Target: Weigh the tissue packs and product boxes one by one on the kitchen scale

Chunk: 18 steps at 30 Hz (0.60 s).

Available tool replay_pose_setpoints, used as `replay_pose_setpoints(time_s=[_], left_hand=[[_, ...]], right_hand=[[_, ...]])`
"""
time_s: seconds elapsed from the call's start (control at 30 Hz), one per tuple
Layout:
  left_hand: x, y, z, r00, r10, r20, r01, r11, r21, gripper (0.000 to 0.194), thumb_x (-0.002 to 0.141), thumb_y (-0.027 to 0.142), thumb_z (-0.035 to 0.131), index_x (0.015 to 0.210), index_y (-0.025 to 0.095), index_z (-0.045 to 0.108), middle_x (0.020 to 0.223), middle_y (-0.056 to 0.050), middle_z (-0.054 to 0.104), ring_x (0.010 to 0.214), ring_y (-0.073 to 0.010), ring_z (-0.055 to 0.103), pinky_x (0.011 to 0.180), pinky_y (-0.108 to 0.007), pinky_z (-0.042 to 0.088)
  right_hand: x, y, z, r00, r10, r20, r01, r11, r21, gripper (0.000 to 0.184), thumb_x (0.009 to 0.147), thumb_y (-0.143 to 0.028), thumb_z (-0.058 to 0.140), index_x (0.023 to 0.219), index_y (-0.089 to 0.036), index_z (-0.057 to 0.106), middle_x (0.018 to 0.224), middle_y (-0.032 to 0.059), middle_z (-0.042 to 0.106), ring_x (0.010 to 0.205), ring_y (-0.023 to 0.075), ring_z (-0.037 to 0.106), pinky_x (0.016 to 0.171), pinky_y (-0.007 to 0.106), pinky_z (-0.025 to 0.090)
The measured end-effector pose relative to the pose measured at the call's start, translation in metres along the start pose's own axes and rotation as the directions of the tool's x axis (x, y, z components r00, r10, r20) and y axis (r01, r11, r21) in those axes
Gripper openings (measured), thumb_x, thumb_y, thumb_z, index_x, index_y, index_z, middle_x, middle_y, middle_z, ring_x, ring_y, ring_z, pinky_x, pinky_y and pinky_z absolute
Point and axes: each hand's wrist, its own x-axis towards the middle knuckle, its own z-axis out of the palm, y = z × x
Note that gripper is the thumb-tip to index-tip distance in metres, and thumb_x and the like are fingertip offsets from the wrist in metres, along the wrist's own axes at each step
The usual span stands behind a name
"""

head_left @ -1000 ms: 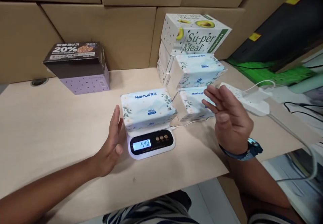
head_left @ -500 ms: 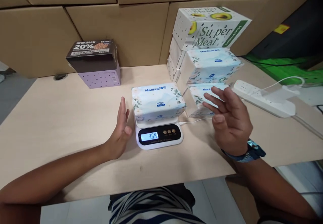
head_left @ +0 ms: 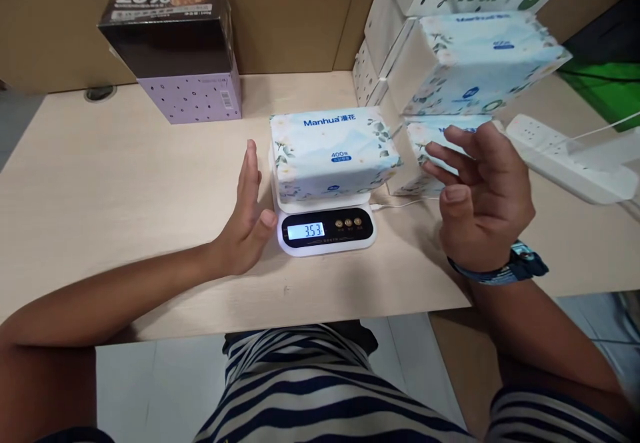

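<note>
A pack of tissues [head_left: 330, 153], white and pale blue with flower prints, lies on a white digital kitchen scale [head_left: 327, 233]. The scale's lit display reads about 353, its decimal point being hard to make out. To the left of the scale, my left hand [head_left: 247, 220] is held upright with fingers extended, apart from the pack. My right hand [head_left: 487, 193] hovers to the right of the pack, fingers spread and slightly bent, holding nothing. Behind it two more tissue packs, an upper one [head_left: 480, 63] and a lower one [head_left: 417, 156], are stacked, the lower partly hidden by my fingers.
A black box [head_left: 170, 36] sits on a purple box [head_left: 195, 100] at the back left. White boxes [head_left: 395, 26] stand behind the stacked tissue packs. A white power strip [head_left: 565, 156] lies at right, and a white cable [head_left: 405, 204] runs from the scale. Cardboard cartons [head_left: 295, 16] line the back.
The view has tilted down and come closer. The scale's reading has dropped from about 364 to about 353. Both hands remain open on either side of the tissue pack.
</note>
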Motion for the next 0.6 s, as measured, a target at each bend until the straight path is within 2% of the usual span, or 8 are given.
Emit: replay_pose_setpoints(time_s=[0.13, 0.23, 0.4, 0.5, 0.6], left_hand=[[0.0, -0.005, 0.001, 1.0, 0.005, -0.001, -0.005, 1.0, 0.01, 0.093, 0.107, 0.083, 0.033, 0.177, 0.051, -0.02, 0.188, 0.019, -0.03, 0.177, -0.0342, -0.028, 0.148, -0.067, 0.005], [0.0, 0.0, 0.001, 1.0, -0.004, -0.007, 0.004, 1.0, 0.006, 0.094, 0.106, 0.084, 0.034, 0.177, 0.051, -0.019, 0.188, 0.018, -0.029, 0.178, -0.0359, -0.027, 0.148, -0.068, 0.005], [0.002, 0.013, 0.007, 0.995, -0.078, -0.055, 0.078, 0.997, -0.012, 0.086, 0.109, 0.08, 0.032, 0.178, 0.054, -0.012, 0.191, 0.017, -0.021, 0.178, -0.0378, -0.025, 0.147, -0.069, -0.004], [0.001, 0.012, 0.011, 0.991, -0.084, -0.105, 0.082, 0.996, -0.03, 0.088, 0.107, 0.083, 0.033, 0.179, 0.053, -0.008, 0.193, 0.016, -0.016, 0.179, -0.0383, -0.022, 0.147, -0.068, -0.002], [0.001, 0.009, 0.013, 0.991, -0.088, -0.096, 0.086, 0.996, -0.023, 0.089, 0.107, 0.083, 0.035, 0.179, 0.053, -0.008, 0.193, 0.015, -0.016, 0.179, -0.0378, -0.022, 0.147, -0.067, -0.003]], right_hand=[[-0.001, 0.005, -0.002, 0.999, -0.031, 0.017, 0.031, 0.999, -0.02, 0.072, 0.101, -0.056, 0.072, 0.169, -0.045, 0.051, 0.163, 0.0044, 0.067, 0.137, 0.0296, 0.077, 0.102, 0.047, 0.075], [0.0, 0.005, -0.003, 0.999, -0.035, 0.042, 0.036, 0.999, -0.03, 0.074, 0.101, -0.059, 0.071, 0.17, -0.047, 0.049, 0.165, 0.0028, 0.066, 0.137, 0.0295, 0.077, 0.102, 0.047, 0.075], [0.0, -0.008, -0.002, 0.993, 0.087, 0.073, -0.085, 0.996, -0.027, 0.067, 0.104, -0.054, 0.068, 0.168, -0.055, 0.048, 0.168, 0.0008, 0.063, 0.141, 0.0315, 0.074, 0.109, 0.051, 0.071], [0.0, -0.011, -0.002, 0.99, 0.098, 0.098, -0.095, 0.995, -0.03, 0.068, 0.103, -0.054, 0.069, 0.168, -0.057, 0.047, 0.169, 0.0007, 0.061, 0.143, 0.0337, 0.073, 0.11, 0.055, 0.071], [0.0, -0.011, -0.004, 0.987, 0.104, 0.122, -0.101, 0.994, -0.031, 0.069, 0.104, -0.051, 0.07, 0.168, -0.057, 0.047, 0.171, 0.0015, 0.059, 0.146, 0.0342, 0.071, 0.111, 0.056, 0.07]])
